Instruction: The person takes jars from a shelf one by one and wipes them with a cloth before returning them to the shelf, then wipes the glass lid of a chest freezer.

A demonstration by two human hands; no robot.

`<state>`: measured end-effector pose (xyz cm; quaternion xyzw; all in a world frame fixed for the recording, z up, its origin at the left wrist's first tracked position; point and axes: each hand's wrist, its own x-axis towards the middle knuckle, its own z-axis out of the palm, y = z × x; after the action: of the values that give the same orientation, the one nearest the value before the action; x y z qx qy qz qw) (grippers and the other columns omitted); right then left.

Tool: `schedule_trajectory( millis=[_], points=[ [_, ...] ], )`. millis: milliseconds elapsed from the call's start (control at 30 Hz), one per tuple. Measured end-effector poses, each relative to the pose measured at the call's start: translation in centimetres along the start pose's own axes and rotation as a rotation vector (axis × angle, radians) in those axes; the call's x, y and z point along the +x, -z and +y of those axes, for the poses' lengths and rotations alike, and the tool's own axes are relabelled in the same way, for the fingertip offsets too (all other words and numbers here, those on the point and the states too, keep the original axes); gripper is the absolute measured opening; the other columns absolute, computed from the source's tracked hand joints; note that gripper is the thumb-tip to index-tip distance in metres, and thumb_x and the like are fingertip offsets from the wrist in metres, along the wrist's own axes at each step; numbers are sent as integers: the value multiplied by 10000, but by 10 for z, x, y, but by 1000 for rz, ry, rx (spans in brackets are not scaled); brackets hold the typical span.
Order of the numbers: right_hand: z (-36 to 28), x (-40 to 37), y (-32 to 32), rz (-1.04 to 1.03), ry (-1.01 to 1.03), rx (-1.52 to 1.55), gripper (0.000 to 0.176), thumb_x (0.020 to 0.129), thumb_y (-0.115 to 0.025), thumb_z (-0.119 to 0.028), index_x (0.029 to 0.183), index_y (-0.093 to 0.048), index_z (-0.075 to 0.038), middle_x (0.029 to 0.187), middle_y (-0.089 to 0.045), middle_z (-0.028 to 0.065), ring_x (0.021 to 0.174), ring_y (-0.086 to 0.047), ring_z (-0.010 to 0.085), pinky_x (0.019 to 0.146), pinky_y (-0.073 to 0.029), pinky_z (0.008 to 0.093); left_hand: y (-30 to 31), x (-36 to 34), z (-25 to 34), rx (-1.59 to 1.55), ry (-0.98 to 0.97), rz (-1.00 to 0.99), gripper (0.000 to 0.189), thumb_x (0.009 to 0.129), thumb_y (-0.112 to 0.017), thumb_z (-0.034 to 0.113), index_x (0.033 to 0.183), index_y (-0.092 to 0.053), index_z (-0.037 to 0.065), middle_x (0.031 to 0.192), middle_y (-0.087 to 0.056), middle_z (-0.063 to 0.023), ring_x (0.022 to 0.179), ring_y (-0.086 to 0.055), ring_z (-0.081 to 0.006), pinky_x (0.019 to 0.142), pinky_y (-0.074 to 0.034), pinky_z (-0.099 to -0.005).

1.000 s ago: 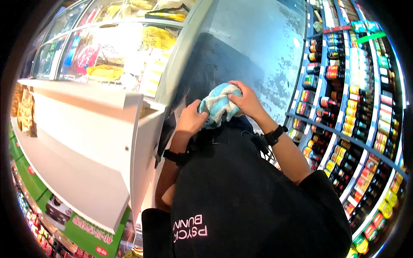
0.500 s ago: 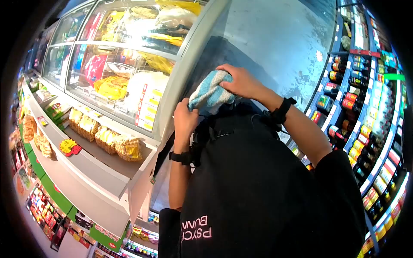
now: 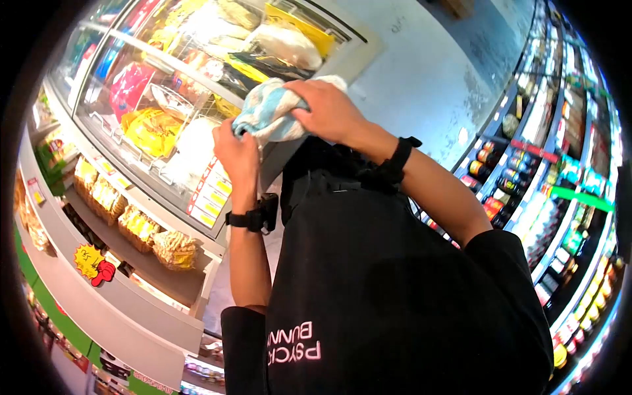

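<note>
The blue-and-white cloth point(image 3: 266, 108) is bunched in the air between both hands, in front of the black shirt point(image 3: 401, 289) and by the freezer's corner; whether it touches the freezer cannot be told. It should handle as light, soft and limp, hard to damage and not slippery (the surface looks like terry), so a pinch at either end or a fistful of the folds would serve. Its long axis slants from the left hand point(image 3: 238, 157) up and rightward, a loose end poking out past the right hand point(image 3: 328, 113). The left grip is closed on the lower-left end; the right is wrapped over the upper folds, fingers bent on top.

Beyond lies the glass-topped freezer point(image 3: 364, 62) with a yellow bag point(image 3: 150, 131) inside, then bagged snacks point(image 3: 174, 250) on a ledge point(image 3: 118, 289), and bottles point(image 3: 490, 158) shelved rightward.
</note>
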<state>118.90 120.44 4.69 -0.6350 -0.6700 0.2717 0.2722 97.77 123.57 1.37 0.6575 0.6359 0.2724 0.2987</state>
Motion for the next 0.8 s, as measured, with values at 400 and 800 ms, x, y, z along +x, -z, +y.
schedule_trajectory(
  millis=[400, 800],
  points=[
    [73, 170, 56, 85, 215, -251, 434, 834, -743, -115, 1257, -652, -80, 1185, -685, 141, 1108, -629, 346, 923, -494, 403, -64, 93, 50, 217, 2, 65, 482, 779, -645, 97, 1255, -595, 41, 1195, -561, -181, 1141, -524, -361, 960, -394, -520],
    [194, 208, 11, -493, 363, -315, 623, 986, -577, -290, 1545, -351, -135, 1615, -230, 261, 1478, -259, 447, 1182, -262, 537, -192, 98, 56, 329, 170, -24, 668, 849, -617, 92, 1480, -409, 25, 1554, -330, -254, 1464, -270, -431, 1195, -226, -550]
  ],
)
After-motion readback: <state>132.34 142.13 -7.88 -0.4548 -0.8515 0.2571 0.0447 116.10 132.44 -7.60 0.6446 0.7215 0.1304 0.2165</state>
